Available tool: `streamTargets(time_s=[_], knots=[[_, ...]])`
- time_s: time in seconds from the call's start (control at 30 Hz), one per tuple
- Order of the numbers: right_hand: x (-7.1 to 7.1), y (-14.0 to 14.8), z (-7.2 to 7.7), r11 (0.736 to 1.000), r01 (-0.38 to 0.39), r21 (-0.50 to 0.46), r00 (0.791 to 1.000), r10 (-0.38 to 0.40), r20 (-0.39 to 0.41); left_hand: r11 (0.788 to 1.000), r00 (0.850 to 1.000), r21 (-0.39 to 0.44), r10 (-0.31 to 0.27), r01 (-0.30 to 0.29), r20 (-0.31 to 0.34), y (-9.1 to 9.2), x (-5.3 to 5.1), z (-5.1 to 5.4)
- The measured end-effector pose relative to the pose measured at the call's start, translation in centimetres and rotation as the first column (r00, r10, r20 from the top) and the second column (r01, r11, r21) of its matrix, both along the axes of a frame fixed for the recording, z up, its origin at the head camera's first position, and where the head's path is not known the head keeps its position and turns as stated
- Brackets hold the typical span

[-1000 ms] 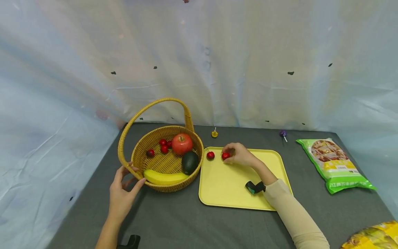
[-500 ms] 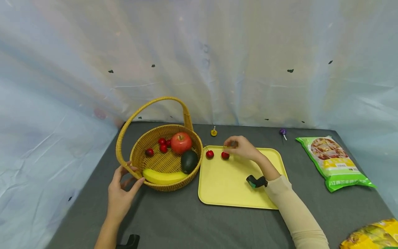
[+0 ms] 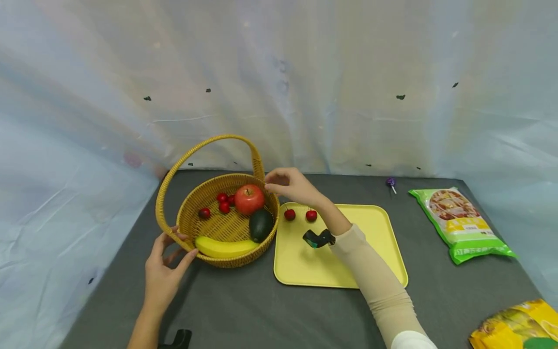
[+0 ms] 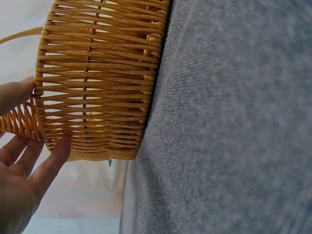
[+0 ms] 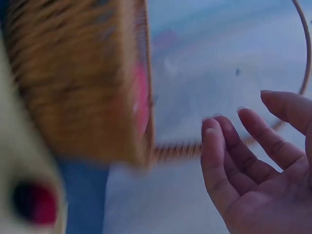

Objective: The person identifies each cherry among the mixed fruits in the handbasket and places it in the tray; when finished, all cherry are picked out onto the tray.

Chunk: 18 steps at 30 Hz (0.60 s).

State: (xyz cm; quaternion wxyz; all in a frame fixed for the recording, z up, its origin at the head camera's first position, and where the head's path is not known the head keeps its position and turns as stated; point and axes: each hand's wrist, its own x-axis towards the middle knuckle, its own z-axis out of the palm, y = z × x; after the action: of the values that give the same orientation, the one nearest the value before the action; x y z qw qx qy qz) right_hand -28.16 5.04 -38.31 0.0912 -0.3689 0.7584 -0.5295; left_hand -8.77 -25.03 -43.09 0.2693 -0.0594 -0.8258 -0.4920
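A yellow wicker basket [image 3: 226,262] with a tall handle holds a banana [image 3: 226,248], a dark green avocado [image 3: 261,226], a red apple [image 3: 249,199] and several cherries [image 3: 224,207]. At its left side my left hand [image 3: 162,274] grips the rim by the handle's base; in the left wrist view thumb and fingers lie around the weave [image 4: 97,92]. My right hand [image 3: 293,186] hovers at the basket's right rim near the other handle base. In the right wrist view the right hand [image 5: 258,170] has loosely bent fingers with nothing between them.
Right of the basket lies a yellow tray [image 3: 301,271] bearing two cherries [image 3: 311,215]. A purple lollipop [image 3: 391,183] lies at the back, a green food bag [image 3: 462,223] at right and a yellow bag [image 3: 519,325] in the near right corner. A plastic sheet [image 3: 331,87] hangs behind the table.
My right hand has let go of a cherry on the tray and moved left and back to the basket's rim. It now covers the small yellow lollipop's spot. My left hand stays on the basket.
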Motion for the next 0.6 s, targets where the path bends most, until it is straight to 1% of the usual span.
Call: streamTargets(time_s=[0.07, 0.17, 0.23, 0.33, 0.4, 0.47, 0.6], knots=[[0.0, -2.3, 0.7, 0.998, -0.061, 0.005, 0.998, 0.061, 0.001, 1.000, 1.000, 0.000, 0.003, -0.003, 0.003, 0.0, 0.0, 0.1], [0.2, -5.7, 1.4, 0.988, -0.141, 0.061, 0.990, 0.140, 0.008, 1.000, 1.000, -0.001, 0.005, -0.005, 0.010, 0.1, 0.1, 0.3], [0.2, -7.9, 1.4, 0.977, -0.188, 0.103, 0.982, 0.186, 0.027, 1.000, 1.000, -0.003, 0.008, -0.008, 0.015, 0.1, 0.1, 0.3], [0.3, -10.9, 1.2, 0.956, -0.246, 0.159, 0.968, 0.236, 0.084, 1.000, 1.000, -0.009, 0.010, -0.010, 0.013, 0.1, 0.2, 0.4], [0.3, -12.7, 0.9, 0.943, -0.278, 0.182, 0.958, 0.258, 0.124, 1.000, 1.000, -0.014, 0.012, -0.012, 0.008, 0.0, 0.2, 0.3], [0.3, -14.1, 0.6, 0.935, -0.294, 0.198, 0.950, 0.264, 0.165, 1.000, 1.000, -0.013, 0.010, -0.010, 0.003, -0.1, 0.2, 0.2], [0.2, -15.9, -0.4, 0.933, -0.291, 0.211, 0.943, 0.243, 0.225, 1.000, 1.000, -0.011, 0.005, -0.005, 0.004, -0.1, 0.1, 0.0]])
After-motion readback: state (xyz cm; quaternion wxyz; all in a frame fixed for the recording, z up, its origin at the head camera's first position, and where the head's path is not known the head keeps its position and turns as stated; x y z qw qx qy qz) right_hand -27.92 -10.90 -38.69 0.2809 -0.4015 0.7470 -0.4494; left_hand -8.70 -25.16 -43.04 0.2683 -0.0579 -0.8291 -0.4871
